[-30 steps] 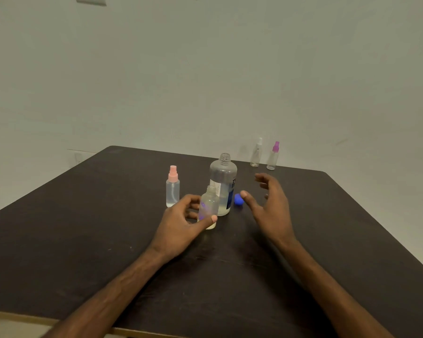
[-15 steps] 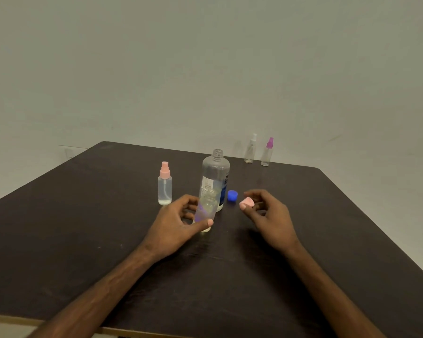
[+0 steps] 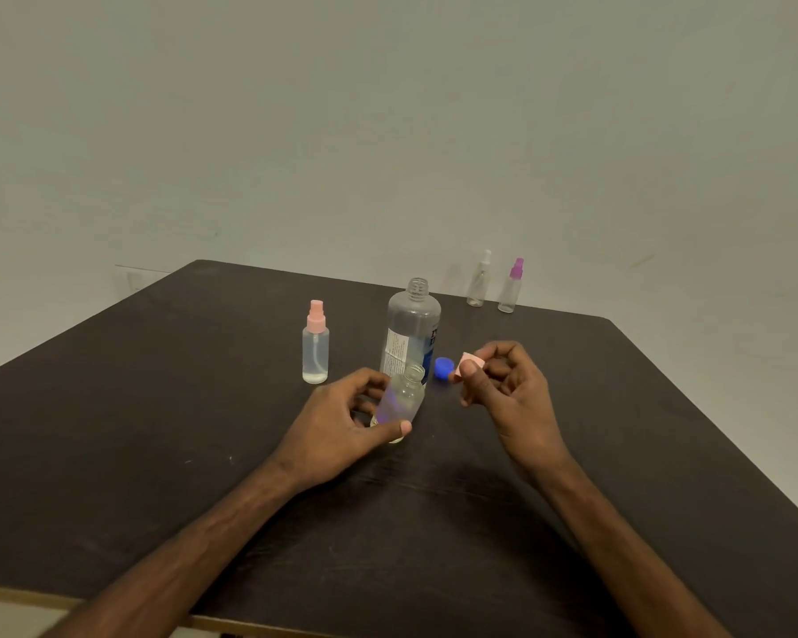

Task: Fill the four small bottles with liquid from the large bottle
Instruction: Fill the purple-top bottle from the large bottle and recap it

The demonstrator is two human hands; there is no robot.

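Note:
My left hand (image 3: 337, 430) grips a small clear uncapped bottle (image 3: 401, 398), which stands on the dark table (image 3: 157, 430) with liquid inside. Just behind it stands the large clear bottle (image 3: 411, 329), open at the top, its blue cap (image 3: 443, 367) lying to its right. My right hand (image 3: 507, 389) pinches a small pink cap (image 3: 470, 361) between thumb and fingers, beside the large bottle. A pink-capped spray bottle (image 3: 315, 345) holding a little liquid stands to the left. At the table's far edge are a white-capped bottle (image 3: 479, 280) and a purple-capped bottle (image 3: 511, 287).
A plain pale wall rises behind the table. The table's front edge runs along the bottom of the view, and its right edge slants down toward the lower right.
My right hand has picked up the pink cap from beside the blue cap and lifted it slightly toward the small bottle. My left hand keeps its hold on the small bottle.

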